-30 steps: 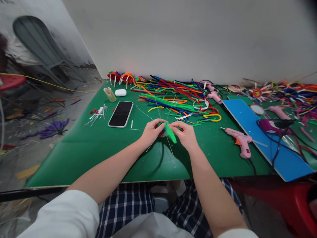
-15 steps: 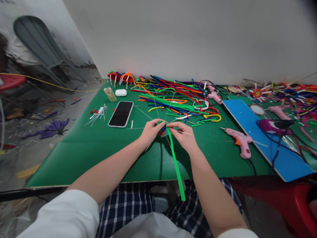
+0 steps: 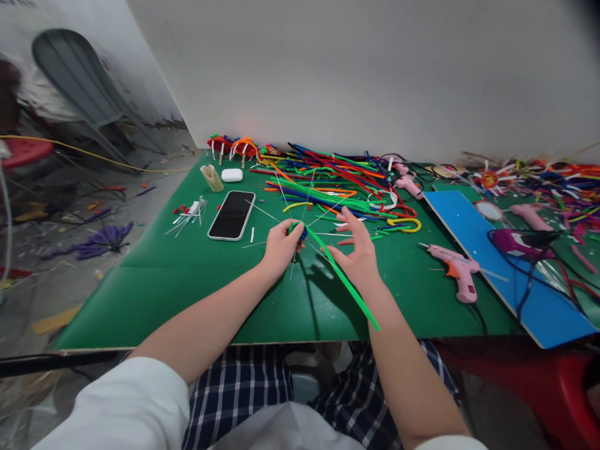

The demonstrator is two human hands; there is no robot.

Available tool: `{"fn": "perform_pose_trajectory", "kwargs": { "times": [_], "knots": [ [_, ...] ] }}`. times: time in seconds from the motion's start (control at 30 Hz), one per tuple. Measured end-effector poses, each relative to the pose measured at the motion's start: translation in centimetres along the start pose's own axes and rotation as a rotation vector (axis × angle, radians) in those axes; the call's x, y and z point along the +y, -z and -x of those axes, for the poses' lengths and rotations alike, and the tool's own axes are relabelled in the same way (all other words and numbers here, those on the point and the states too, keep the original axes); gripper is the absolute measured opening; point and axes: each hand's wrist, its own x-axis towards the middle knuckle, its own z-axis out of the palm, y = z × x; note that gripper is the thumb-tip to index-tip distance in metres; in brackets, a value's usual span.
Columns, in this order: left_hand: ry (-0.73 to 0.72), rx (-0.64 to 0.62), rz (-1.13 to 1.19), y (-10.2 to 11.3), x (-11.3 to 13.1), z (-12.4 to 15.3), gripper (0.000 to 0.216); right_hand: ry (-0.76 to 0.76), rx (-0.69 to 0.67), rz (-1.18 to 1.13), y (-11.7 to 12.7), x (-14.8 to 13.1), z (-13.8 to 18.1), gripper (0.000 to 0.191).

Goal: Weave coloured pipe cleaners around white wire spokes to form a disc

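My left hand (image 3: 280,245) is closed around a small hub of thin wire spokes (image 3: 300,232) with blue and green wrapped at its centre, held just above the green table (image 3: 187,281). A long green strip (image 3: 344,281) runs from that hub down and to the right, across my right hand. My right hand (image 3: 359,253) is open with its fingers spread, the green strip lying against them. Behind both hands lies a pile of coloured pipe cleaners (image 3: 328,181).
A black phone (image 3: 232,215), a white earbud case (image 3: 232,175) and small white sticks (image 3: 187,212) lie at the left. A pink glue gun (image 3: 452,265) and a blue board (image 3: 497,256) are at the right, with more glue guns and craft pieces beyond. A red stool (image 3: 539,381) stands at lower right.
The green strip uncoiled from a bunch into a long length, then swung from hanging down to slanting right. My right hand has released its pinch and spread its fingers.
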Motion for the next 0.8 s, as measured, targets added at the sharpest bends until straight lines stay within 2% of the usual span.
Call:
{"fn": "perform_pose_trajectory", "kwargs": {
  "times": [0.07,0.13,0.27,0.4,0.67,0.8],
  "knots": [
    [-0.008,0.031,0.01,0.1,-0.1,-0.1,0.026,0.034,0.076,0.101,0.4,-0.1,-0.1,0.073],
    [-0.015,0.047,0.01,0.2,-0.1,-0.1,0.025,0.09,0.127,0.234,0.8,-0.2,-0.2,0.069],
    [-0.022,0.053,-0.007,0.2,-0.2,-0.1,0.025,0.255,0.126,0.422,1.2,-0.8,-0.2,0.037],
    [-0.019,0.051,-0.026,0.2,-0.2,-0.1,0.025,0.353,0.091,0.427,1.0,-1.2,-0.2,0.018],
    [-0.029,0.024,-0.061,0.2,-0.2,0.1,0.026,0.283,0.109,0.381,1.2,-1.5,-0.2,0.014],
    [-0.027,0.029,-0.074,0.2,-0.4,0.0,0.027,0.253,0.067,0.344,1.6,-1.6,-0.4,0.013]
  ]
}}
